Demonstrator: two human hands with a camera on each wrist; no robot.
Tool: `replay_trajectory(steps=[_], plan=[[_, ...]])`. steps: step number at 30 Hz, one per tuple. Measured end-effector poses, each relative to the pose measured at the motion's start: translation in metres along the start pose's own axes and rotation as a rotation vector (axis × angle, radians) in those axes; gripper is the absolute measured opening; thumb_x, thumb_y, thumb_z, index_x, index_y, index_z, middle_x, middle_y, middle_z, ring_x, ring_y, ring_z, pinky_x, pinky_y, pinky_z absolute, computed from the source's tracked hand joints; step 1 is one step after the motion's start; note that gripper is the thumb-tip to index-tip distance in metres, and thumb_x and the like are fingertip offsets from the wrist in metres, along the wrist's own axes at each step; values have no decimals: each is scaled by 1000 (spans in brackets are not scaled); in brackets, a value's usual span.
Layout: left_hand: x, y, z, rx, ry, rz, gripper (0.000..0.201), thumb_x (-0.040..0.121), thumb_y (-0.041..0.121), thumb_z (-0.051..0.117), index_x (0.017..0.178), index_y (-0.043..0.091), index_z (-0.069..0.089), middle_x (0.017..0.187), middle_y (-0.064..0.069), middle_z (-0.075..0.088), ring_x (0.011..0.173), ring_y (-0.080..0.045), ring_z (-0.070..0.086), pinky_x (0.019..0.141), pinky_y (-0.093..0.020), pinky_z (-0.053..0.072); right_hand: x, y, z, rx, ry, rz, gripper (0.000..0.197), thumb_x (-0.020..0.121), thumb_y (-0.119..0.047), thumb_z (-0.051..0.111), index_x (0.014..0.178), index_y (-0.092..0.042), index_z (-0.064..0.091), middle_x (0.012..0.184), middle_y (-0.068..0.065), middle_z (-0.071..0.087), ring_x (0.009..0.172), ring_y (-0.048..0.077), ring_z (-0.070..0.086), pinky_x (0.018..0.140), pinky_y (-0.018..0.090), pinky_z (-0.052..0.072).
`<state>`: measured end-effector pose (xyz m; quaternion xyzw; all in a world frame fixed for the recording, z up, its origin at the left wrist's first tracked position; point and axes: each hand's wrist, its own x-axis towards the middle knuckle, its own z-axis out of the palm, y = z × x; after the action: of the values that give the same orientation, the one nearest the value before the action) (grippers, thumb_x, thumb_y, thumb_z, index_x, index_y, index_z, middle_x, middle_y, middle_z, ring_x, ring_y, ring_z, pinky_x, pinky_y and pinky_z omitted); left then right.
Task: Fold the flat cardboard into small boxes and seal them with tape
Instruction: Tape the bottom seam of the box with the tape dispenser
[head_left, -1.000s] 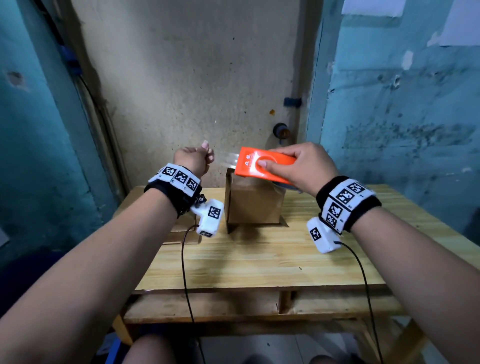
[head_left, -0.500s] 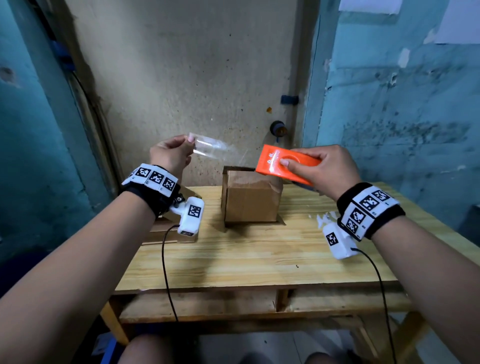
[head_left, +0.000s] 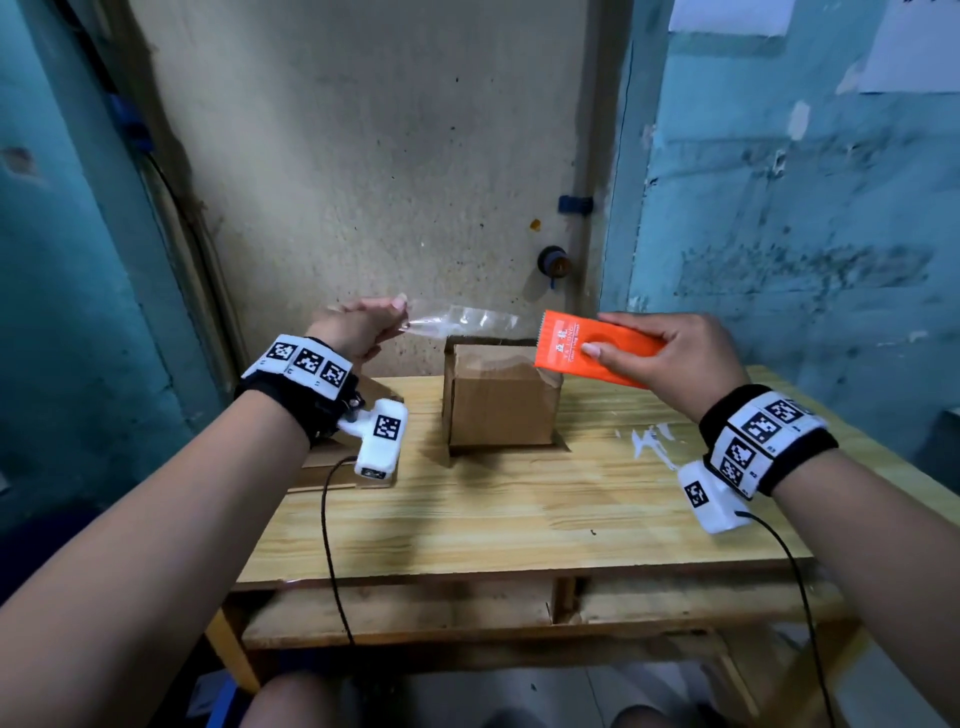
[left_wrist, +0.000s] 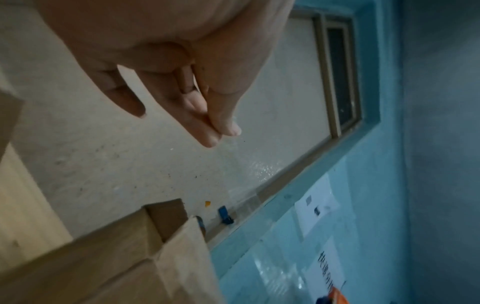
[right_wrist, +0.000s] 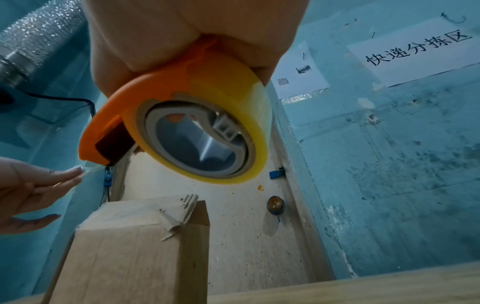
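Note:
A small folded cardboard box (head_left: 501, 402) stands upright at the back of the wooden table (head_left: 519, 514), with a torn paper patch on its top (right_wrist: 171, 224). My right hand (head_left: 670, 358) grips an orange tape dispenser (head_left: 597, 348) above the box's right top corner; its yellowish tape roll (right_wrist: 207, 131) shows in the right wrist view. A strip of clear tape (head_left: 462, 323) runs from the dispenser leftward to my left hand (head_left: 358, 325), which pinches its free end (left_wrist: 221, 129) between thumb and fingertips, above and left of the box.
Flat cardboard pieces (head_left: 332, 457) lie on the table's left side under my left wrist. White tape scraps (head_left: 649, 439) stick to the table at the right. A pale wall with a round knob (head_left: 555, 264) rises right behind the table.
My left hand has pulled the tape end leftward and away from the dispenser, stretching out a longer strip. The right hand with the dispenser has shifted slightly right and up.

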<state>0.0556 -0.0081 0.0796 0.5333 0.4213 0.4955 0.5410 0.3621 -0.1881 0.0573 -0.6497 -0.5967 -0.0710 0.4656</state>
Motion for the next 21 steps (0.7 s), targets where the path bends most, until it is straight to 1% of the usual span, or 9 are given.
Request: replay_trajectory(steps=[3, 4, 7, 11, 12, 15, 18, 20, 21], plan=[[-13, 2, 8, -39, 99, 161, 10, 91, 17, 76, 95, 10, 70, 90, -6, 74, 60, 1, 70, 52, -9, 47, -3, 2, 1, 0, 1, 6, 58, 69, -82, 76, 113, -44, 79, 106, -21, 78, 97, -4, 71, 94, 35, 61], [-13, 3, 11, -54, 111, 167, 10, 90, 17, 76, 94, 12, 69, 95, -7, 74, 62, 0, 71, 52, -9, 48, -4, 2, 2, 0, 8, 7, 59, 69, -82, 75, 113, -43, 79, 106, -21, 78, 96, -4, 72, 94, 34, 61], [-15, 9, 13, 15, 140, 146, 18, 83, 33, 83, 93, 21, 74, 98, 1, 76, 82, -9, 71, 73, -21, 50, -7, 4, 2, -40, 21, 4, 57, 72, -79, 77, 115, -41, 79, 109, -18, 78, 97, -1, 72, 94, 35, 61], [-23, 10, 16, 48, 130, 256, 32, 81, 31, 85, 105, 12, 77, 92, 2, 76, 78, -4, 67, 72, -21, 48, -8, 14, -2, -89, 18, 21, 65, 71, -84, 73, 119, -40, 77, 111, -16, 78, 100, 1, 73, 96, 36, 60], [-27, 11, 19, 24, 110, 301, 30, 81, 27, 85, 103, 9, 78, 92, -2, 77, 78, -6, 69, 75, -22, 52, -8, 17, -2, -108, 21, 30, 71, 69, -86, 71, 122, -39, 76, 107, -16, 79, 99, 3, 73, 95, 36, 60], [-37, 16, 29, -41, 62, 400, 15, 81, 16, 85, 93, 9, 78, 88, -10, 78, 83, -16, 73, 86, -29, 59, -5, 21, -1, -167, 15, 105, 89, 67, -88, 69, 139, -36, 62, 74, -14, 75, 81, 8, 72, 81, 35, 59], [-47, 23, 44, -41, 23, 467, 11, 82, 14, 84, 89, 9, 78, 78, -6, 77, 79, -17, 75, 81, -29, 60, -4, 25, 6, -238, -12, 145, 88, 71, -85, 68, 142, -33, 59, 70, -14, 64, 80, 14, 69, 72, 32, 53], [-54, 25, 54, 21, -5, 507, 14, 82, 17, 84, 91, 9, 79, 80, -5, 78, 81, -16, 76, 77, -26, 59, -5, 25, 10, -270, -25, 168, 82, 78, -79, 68, 145, -33, 53, 70, -14, 53, 81, 20, 64, 69, 32, 45], [-57, 25, 58, 62, -17, 526, 15, 82, 18, 84, 92, 8, 79, 82, -5, 78, 81, -15, 75, 78, -26, 60, -6, 25, 12, -292, -32, 178, 80, 82, -76, 66, 147, -33, 48, 74, -12, 55, 84, 24, 65, 70, 33, 44]])
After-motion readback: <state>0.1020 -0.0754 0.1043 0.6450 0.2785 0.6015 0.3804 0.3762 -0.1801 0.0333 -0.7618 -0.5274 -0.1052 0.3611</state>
